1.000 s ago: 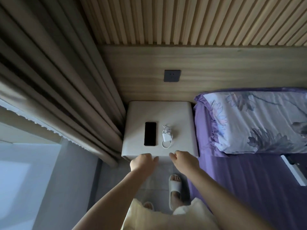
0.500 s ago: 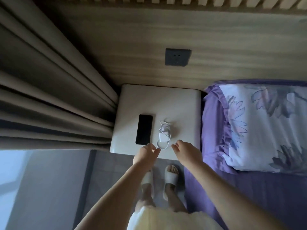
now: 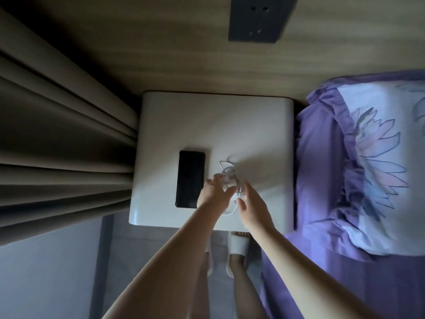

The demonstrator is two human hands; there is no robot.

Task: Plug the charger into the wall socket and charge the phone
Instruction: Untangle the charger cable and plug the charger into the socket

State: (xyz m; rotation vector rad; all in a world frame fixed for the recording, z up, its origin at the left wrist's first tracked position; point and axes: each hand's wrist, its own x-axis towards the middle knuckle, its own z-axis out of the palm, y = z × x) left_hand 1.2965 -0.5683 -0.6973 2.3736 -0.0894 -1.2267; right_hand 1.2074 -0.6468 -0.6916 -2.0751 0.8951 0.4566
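On white nightstand [image 3: 230, 120], both hands – left [image 3: 212, 194], right [image 3: 251, 203] – spread around charger [image 3: 230, 178] (phone [image 3: 190, 178] beside)

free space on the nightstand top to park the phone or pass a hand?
Bare: the nightstand back half, from wall edge to the phone, and the right strip beside the bed. Crowded: front centre, where left hand and right hand close on the charger cable.
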